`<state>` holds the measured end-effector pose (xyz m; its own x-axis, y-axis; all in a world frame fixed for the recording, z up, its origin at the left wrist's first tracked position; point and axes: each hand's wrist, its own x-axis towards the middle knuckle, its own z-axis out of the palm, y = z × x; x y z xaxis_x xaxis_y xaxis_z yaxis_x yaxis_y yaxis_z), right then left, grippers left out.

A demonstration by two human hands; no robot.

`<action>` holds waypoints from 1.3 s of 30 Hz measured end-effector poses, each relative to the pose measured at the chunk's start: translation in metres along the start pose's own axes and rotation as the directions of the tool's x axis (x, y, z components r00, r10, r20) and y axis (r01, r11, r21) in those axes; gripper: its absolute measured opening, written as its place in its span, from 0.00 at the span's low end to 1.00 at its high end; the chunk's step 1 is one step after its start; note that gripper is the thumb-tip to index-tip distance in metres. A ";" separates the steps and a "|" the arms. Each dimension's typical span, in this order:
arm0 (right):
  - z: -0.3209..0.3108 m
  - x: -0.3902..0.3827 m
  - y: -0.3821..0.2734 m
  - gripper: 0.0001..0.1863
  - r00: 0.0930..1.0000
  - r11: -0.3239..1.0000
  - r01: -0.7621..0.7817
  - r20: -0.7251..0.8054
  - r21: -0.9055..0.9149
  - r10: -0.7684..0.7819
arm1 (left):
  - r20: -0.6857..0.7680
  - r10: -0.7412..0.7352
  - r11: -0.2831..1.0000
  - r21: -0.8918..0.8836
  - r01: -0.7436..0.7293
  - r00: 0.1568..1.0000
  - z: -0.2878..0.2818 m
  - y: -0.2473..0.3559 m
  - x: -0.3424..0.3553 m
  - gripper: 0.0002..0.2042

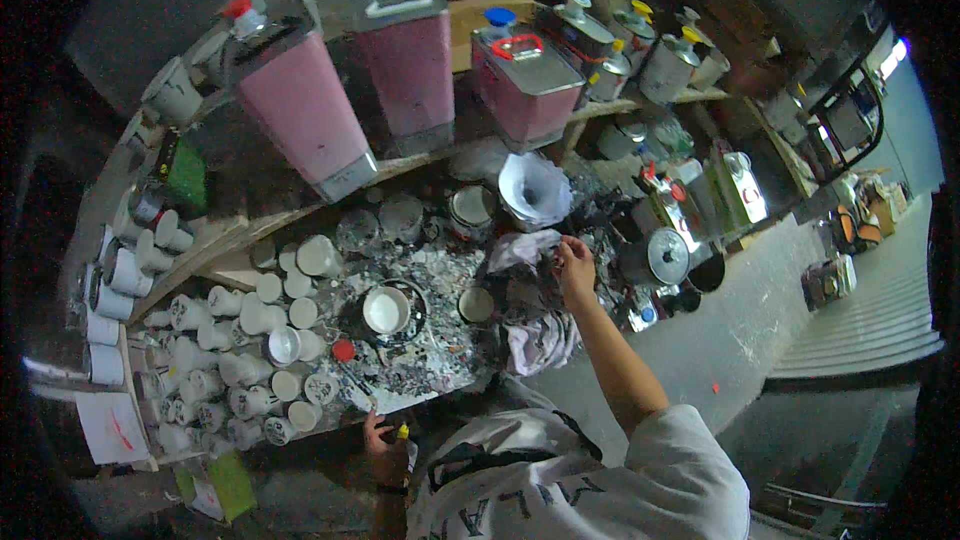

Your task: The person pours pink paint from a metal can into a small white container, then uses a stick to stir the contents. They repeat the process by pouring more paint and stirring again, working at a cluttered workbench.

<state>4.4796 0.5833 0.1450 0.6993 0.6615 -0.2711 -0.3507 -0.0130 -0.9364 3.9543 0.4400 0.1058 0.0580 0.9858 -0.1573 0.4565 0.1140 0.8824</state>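
My right hand [575, 265] reaches out over the right side of the messy bench. Its fingers are closed at the edge of a crumpled white cloth [522, 249]. A second rag [540, 342], pale and stained, lies nearer to me. My left hand [382, 448] is low at the bench's front edge, its fingers curled beside a small item with a yellow tip [403, 432]; most of that item is hidden. On the paint-crusted bench [440, 365] stand a cup of white liquid [386, 310] and another pale cup [476, 305]. A red cap [343, 350] lies near them.
Many white cups [240, 370] crowd the bench's left side. Above, a shelf [420, 162] carries pink-sided metal cans [300, 110] and smaller tins [665, 70]. A white funnel-shaped liner [533, 190] stands behind the cloth. A lidded pot [668, 256] is farther right.
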 end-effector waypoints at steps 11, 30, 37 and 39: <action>0.177 -0.047 -0.092 0.27 0.416 0.263 0.881 0.383 -0.392 -0.825 | -0.104 0.020 0.980 -0.196 -0.040 0.994 -0.015 -0.033 0.002 0.39; 0.212 0.046 -0.151 0.64 0.503 0.326 0.753 0.179 -0.572 -0.846 | -0.240 -0.111 0.990 0.056 0.128 0.964 -0.050 -0.041 -0.021 0.37; 0.221 0.030 -0.159 0.62 0.418 0.189 0.766 0.252 -0.615 -0.873 | -0.237 -0.034 0.978 -0.209 -0.017 0.971 -0.043 -0.077 0.000 0.36; 0.234 0.014 -0.162 0.60 0.307 0.070 0.766 0.268 -0.639 -0.913 | -0.251 -0.015 0.977 -0.208 -0.039 0.968 -0.046 -0.090 0.005 0.37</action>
<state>4.4002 0.7696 0.3448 0.3678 0.4159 0.8317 0.9093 0.0265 -0.4154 3.8729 0.4398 0.0457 -0.1739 0.9833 -0.0543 0.2592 0.0989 0.9607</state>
